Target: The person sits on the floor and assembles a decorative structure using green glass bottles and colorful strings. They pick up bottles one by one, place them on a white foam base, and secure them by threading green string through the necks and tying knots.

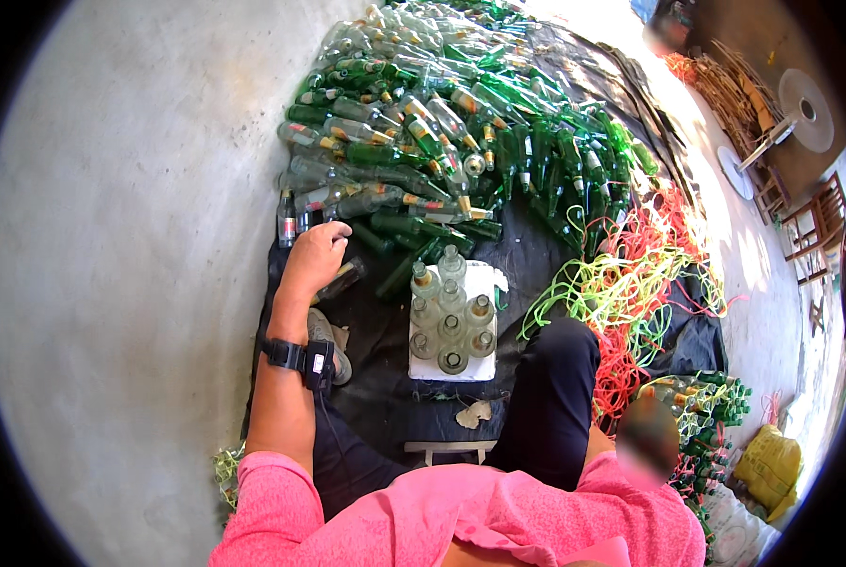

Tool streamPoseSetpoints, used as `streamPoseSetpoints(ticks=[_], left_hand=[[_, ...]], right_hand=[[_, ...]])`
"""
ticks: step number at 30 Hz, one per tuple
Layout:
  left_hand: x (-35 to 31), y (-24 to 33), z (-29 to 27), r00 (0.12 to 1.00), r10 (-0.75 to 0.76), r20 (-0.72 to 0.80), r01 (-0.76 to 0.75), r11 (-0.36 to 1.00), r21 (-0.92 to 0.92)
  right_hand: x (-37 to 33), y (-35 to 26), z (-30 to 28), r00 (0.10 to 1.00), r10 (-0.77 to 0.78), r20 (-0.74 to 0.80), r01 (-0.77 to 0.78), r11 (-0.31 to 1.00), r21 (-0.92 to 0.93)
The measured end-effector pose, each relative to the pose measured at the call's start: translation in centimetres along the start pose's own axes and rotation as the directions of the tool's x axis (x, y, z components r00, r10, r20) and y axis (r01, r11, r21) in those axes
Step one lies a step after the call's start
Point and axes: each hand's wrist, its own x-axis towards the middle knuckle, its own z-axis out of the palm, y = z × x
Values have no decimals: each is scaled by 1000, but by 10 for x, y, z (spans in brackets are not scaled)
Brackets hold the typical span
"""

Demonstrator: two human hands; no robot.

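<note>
My left hand reaches out at the near left edge of a big heap of glass bottles. Its fingers look curled, and whatever they may hold is hidden. Just left of it a small bottle with a red and white label stands upright. A dark bottle lies below the hand, by my shoe. Between my knees, several clear glass bottles stand upright, grouped closely on a white block. My right forearm goes down behind my right knee, and that hand is out of sight.
Red and yellow-green plastic strips lie tangled right of my knee. Tied bundles of green bottles and a yellow sack are at the lower right. A black sheet covers the floor. A fan stands far right.
</note>
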Motion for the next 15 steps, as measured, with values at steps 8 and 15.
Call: streamPoseSetpoints(ticks=[8,15], left_hand=[[-2,-9,-3,999,-19,35,18,999,34],[-1,-10,-1,999,-12,32,11,1000,22]], right_hand=[[2,3,1,1000,-6,-1,6,1000,1],[6,8,0,1000,-9,-7,9,1000,25]])
